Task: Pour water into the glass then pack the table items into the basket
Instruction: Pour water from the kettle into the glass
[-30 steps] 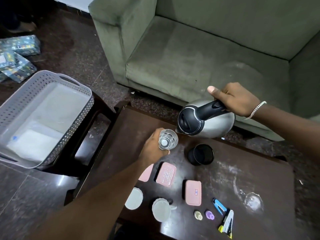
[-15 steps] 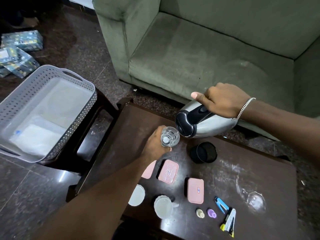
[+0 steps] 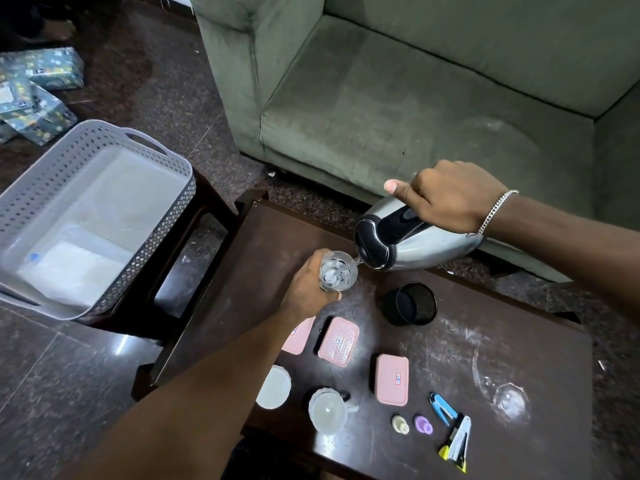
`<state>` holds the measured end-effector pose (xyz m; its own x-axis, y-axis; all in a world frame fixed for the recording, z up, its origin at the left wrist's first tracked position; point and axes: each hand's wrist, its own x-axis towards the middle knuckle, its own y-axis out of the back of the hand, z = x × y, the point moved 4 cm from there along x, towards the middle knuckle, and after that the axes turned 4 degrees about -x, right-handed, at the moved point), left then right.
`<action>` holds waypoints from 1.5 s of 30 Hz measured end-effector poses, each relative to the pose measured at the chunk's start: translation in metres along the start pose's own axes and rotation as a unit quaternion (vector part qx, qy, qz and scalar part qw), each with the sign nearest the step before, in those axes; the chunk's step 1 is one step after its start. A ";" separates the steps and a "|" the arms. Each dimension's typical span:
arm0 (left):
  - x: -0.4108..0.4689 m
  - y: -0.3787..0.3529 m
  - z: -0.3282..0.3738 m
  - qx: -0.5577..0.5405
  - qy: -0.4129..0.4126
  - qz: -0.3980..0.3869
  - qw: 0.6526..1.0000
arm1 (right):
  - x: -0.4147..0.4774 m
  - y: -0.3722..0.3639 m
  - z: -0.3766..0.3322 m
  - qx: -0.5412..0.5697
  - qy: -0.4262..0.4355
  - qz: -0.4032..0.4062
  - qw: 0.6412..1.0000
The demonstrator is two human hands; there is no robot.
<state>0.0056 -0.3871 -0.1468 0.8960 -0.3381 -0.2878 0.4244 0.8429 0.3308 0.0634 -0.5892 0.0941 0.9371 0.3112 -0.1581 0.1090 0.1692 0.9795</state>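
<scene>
My left hand (image 3: 310, 289) grips a clear glass (image 3: 337, 274) standing on the dark table (image 3: 485, 341). My right hand (image 3: 446, 199) holds the black handle of a steel kettle (image 3: 415, 242), tipped far over to the left with its spout at the glass rim; a thin stream of water runs into the glass. The grey perforated basket (image 3: 104, 140) stands on a stool to the left. On the table lie three pink lidded boxes (image 3: 393, 379), a black mesh cup (image 3: 410, 304), a white mug (image 3: 327, 414), a white lid (image 3: 273, 386) and a second clear glass (image 3: 509, 403).
Small items sit at the table's near edge: a blue stapler (image 3: 443, 408), a yellow-black stapler (image 3: 457, 441), a purple piece (image 3: 423, 424) and a cream piece (image 3: 400, 424). A green sofa (image 3: 415, 98) stands behind the table. Wrapped packets (image 3: 34, 95) lie on the floor at far left.
My right hand has tipped the kettle further over and lowered its spout to the glass rim; water now runs into the glass. My left hand has kept hold of the glass.
</scene>
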 end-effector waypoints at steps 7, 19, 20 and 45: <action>-0.001 0.003 -0.002 0.012 0.003 -0.009 1.000 | 0.000 0.009 0.003 -0.020 -0.001 0.000 1.000; -0.002 0.002 0.000 -0.002 0.006 -0.004 1.000 | -0.002 0.016 0.000 -0.023 -0.009 0.001 1.000; -0.002 0.002 0.000 -0.002 0.006 -0.004 1.000 | -0.003 0.017 -0.001 -0.024 -0.009 0.000 1.000; -0.001 0.004 -0.002 0.031 0.010 -0.018 0.999 | -0.004 0.002 0.011 0.006 -0.012 -0.017 1.000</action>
<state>0.0056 -0.3825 -0.1475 0.8772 -0.3596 -0.3180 0.4647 0.8022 0.3748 0.0634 -0.6007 0.0978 0.9406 0.2820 -0.1889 0.1456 0.1674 0.9751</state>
